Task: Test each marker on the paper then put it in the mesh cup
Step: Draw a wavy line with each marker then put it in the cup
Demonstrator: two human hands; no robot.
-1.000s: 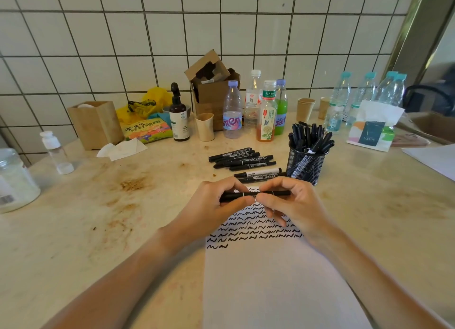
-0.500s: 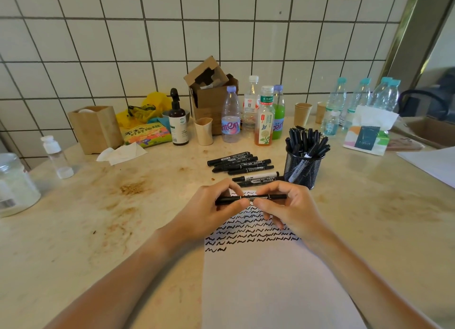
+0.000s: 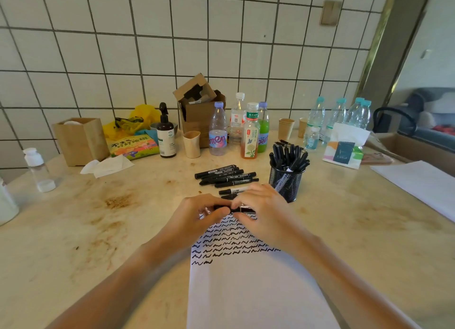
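Item: black felt marker [image 3: 236, 208], held level above the top of the white paper sheet [image 3: 253, 289], which runs to the near edge of the stained beige stone bench [image 3: 103, 230].

Left hand [image 3: 197, 215]: fingers curled and pinching the marker's left end. Right hand [image 3: 266, 210]: fingers pinching its right part. Whether the cap is on or off cannot be told; the fingers hide the joint.

Paper: rows of black wavy test strokes [image 3: 231, 240] fill its upper part just under the hands; the lower part is blank.

Black wire mesh cup [image 3: 285, 181]: just beyond the right hand, crowded with black markers standing on end.

Loose black markers [image 3: 226, 176]: a row beyond the hands, toward the bench's far edge.

Hazards, judged:
- Bare tip, if uncapped, may smear fingers or the strokes beneath.
- Right hand sits near the cup; a lifted wrist could tip it and spill its load.
- Cup is crowded; a pushed-in marker may jam or push others out.
- Loose markers are round and may roll if nudged.
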